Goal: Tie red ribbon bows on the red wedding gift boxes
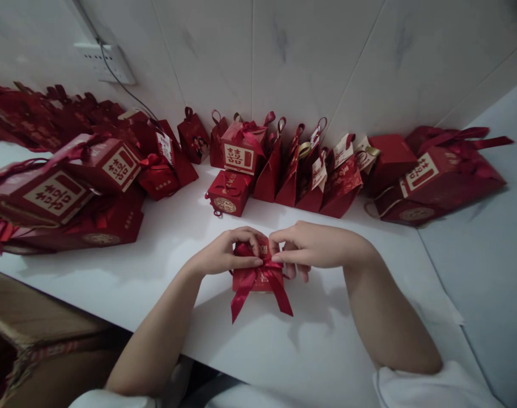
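On the white table (pixel 326 345), small red box (pixel 262 280) sat straight ahead. Left hand (pixel 226 252) pinched its ribbon (pixel 278 285) just left of the knot (pixel 266 263), right hand (pixel 311 243) just right, neither nearer; knot between them, bow crosswise, tails (pixel 243 296) pointing to the table's near edge.

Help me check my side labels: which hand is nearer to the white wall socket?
Left. The left hand is below and to the right of the socket, at the left of the red bow; the right hand is farther right, at the bow's other side.
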The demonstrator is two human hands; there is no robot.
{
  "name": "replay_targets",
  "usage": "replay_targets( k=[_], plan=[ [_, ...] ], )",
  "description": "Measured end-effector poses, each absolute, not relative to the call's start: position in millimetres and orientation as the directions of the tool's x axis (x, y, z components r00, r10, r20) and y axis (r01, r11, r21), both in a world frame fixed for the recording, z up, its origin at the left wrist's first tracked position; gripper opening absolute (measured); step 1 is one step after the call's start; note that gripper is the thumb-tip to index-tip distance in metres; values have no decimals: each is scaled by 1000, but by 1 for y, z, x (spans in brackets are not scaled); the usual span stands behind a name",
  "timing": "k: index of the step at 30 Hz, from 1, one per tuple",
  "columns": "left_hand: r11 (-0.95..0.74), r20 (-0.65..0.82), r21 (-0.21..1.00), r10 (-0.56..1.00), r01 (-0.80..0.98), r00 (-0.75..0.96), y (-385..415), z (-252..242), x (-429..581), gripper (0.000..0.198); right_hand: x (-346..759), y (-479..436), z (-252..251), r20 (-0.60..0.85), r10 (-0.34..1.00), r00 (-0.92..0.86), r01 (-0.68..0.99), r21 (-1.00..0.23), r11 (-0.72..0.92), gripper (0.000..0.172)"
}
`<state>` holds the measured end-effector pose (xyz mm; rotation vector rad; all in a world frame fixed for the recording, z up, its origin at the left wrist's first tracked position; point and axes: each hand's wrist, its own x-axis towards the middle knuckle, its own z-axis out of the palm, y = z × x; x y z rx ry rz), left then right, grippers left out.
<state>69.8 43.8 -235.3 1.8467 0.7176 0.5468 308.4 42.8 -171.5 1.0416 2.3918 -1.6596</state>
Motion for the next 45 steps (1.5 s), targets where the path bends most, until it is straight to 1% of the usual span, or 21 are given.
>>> replay_targets(
  k=[1, 3, 5, 9, 11, 14, 16, 23, 26, 30, 35, 39, 41, 43, 45],
  plan=[
    [-290, 43, 930, 695, 225, 718, 44, -236, 70, 13, 308, 45, -172, -417, 469, -778, 534, -833, 144, 16],
    [-295, 46, 927, 704, 233, 708, 43, -236, 70, 13, 307, 48, -175, -427, 434, -793, 518, -848, 111, 24],
    [-298, 47, 925, 709, 238, 704, 43, -237, 70, 13, 305, 49, -177, -428, 415, -803, 525, -837, 152, 28],
    [-317, 53, 914, 712, 253, 701, 44, -238, 69, 13, 305, 51, -179, -403, 400, -823, 529, -800, 283, 21],
    [-328, 55, 909, 708, 259, 704, 43, -237, 70, 12, 305, 52, -180, -354, 426, -833, 513, -784, 351, 20],
    [-358, 67, 899, 683, 254, 727, 42, -234, 71, 10, 304, 55, -182, -240, 531, -813, 511, -731, 452, 22],
    [-380, 76, 890, 668, 252, 740, 41, -231, 72, 9, 302, 57, -185, -175, 585, -792, 516, -704, 488, 23],
    [-413, 103, 864, 706, 288, 701, 41, -235, 75, 17, 300, 61, -193, -87, 660, -747, 529, -679, 509, 17],
    [-450, 141, 846, 705, 286, 695, 40, -238, 76, 13, 301, 62, -193, -84, 669, -738, 537, -673, 508, 17],
    [-484, 182, 832, 700, 270, 691, 40, -238, 77, 8, 302, 62, -193, -74, 651, -756, 526, -660, 536, 16],
    [-472, 172, 840, 698, 266, 695, 40, -239, 80, 5, 302, 62, -197, -44, 625, -779, 527, -586, 616, 13],
    [-454, 154, 849, 699, 268, 698, 41, -238, 79, 7, 300, 60, -198, -85, 658, -748, 587, -548, 597, 13],
    [-435, 130, 859, 697, 272, 705, 42, -236, 75, 9, 301, 59, -195, -102, 675, -731, 606, -551, 573, 12],
    [-412, 106, 867, 700, 279, 706, 45, -233, 69, 12, 304, 59, -192, -80, 689, -720, 594, -584, 553, 12],
    [-392, 102, 874, 727, 288, 679, 47, -231, 63, 13, 309, 58, -188, -51, 716, -696, 582, -625, 521, 16]
  ],
)
